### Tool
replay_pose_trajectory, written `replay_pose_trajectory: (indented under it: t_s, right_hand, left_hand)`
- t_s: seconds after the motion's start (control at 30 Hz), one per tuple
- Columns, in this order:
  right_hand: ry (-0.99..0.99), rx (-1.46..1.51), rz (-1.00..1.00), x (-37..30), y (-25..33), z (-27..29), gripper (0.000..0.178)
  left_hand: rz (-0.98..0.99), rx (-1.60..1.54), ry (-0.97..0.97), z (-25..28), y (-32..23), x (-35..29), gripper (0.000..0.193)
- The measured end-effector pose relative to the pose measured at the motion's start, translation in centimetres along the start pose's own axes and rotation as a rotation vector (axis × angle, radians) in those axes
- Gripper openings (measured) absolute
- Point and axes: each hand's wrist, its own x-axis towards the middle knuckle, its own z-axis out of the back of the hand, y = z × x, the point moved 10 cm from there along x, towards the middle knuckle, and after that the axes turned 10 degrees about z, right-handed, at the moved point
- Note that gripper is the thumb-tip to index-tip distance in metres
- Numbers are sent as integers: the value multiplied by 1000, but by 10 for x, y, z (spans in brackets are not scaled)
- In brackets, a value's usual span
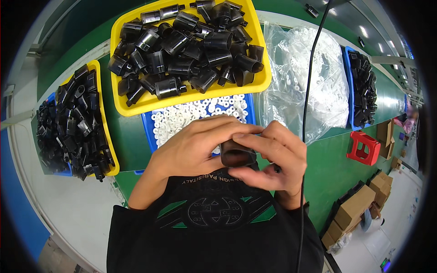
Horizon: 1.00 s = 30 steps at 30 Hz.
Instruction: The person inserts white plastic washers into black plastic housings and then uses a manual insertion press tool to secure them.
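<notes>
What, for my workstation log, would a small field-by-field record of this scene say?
Right hand: grips a dark hollow part between thumb and fingers
Left hand: curled close beside it; contact unclear
Yellow tray: heaped with dark parts
Blue tray: nearer the person, holding small white rings
Clear bag: right of the yellow tray, with white pieces

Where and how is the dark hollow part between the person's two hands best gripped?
Probably by the outer side wall of the dark hollow part, from the right, thumb and fingers opposed: the rounded wall suits a pinch, and its open mouth, facing the camera, stays clear. The right hand is on that side; the left hand is on the other.
</notes>
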Motion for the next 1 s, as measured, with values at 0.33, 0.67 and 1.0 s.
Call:
replay_pose_trajectory:
  t_s: [0.33, 0.67, 1.0]
  right_hand:
    - [-536, 1139, 228, 14, 20, 48, 41]
    - [-495, 1019, 171, 34, 33, 21, 44]
    - [-412, 986, 61, 41, 26, -1, 46]
  left_hand:
    - [92, -199, -5, -3, 3, 4, 32]
    - [107, -105, -39, -1, -8, 4, 31]
    - [140, -126, -48, 0, -10, 1, 29]
